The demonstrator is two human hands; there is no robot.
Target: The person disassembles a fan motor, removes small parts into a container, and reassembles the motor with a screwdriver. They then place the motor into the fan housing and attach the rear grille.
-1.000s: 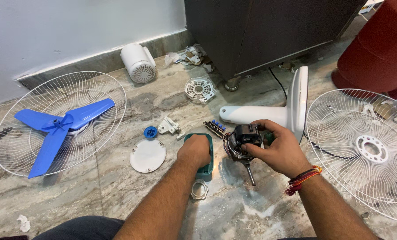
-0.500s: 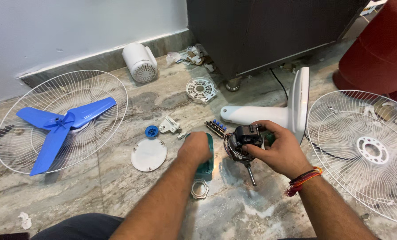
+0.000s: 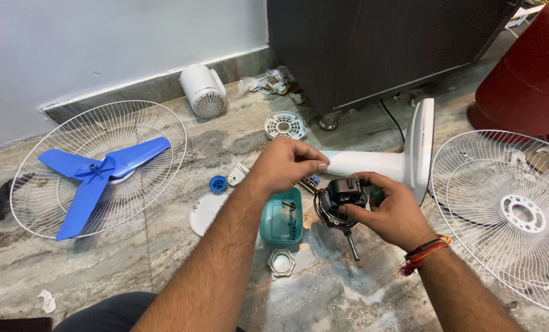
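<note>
The right hand [image 3: 392,212] grips a small black fan motor with copper windings and a steel shaft [image 3: 341,201], fingers curled about its body, shaft pointing down toward six o'clock above the grey marbled stone floor [image 3: 133,270]. The left hand [image 3: 285,165], at ten o'clock from the motor, hovers with fingers loosely bunched; whether it pinches anything I cannot tell. To work well here, hold the motor steady by its casing, clear of the windings. Just below the left hand sits a teal translucent plastic box [image 3: 282,217], with a white hexagonal plastic nut [image 3: 281,262] at its six o'clock. A white plastic fan stand [image 3: 390,161] lies behind the motor at twelve o'clock, crowding it. A blue three-bladed propeller [image 3: 94,172] rests in a white wire guard [image 3: 164,120] at nine o'clock; another white wire grille [image 3: 471,184] lies at three.
</note>
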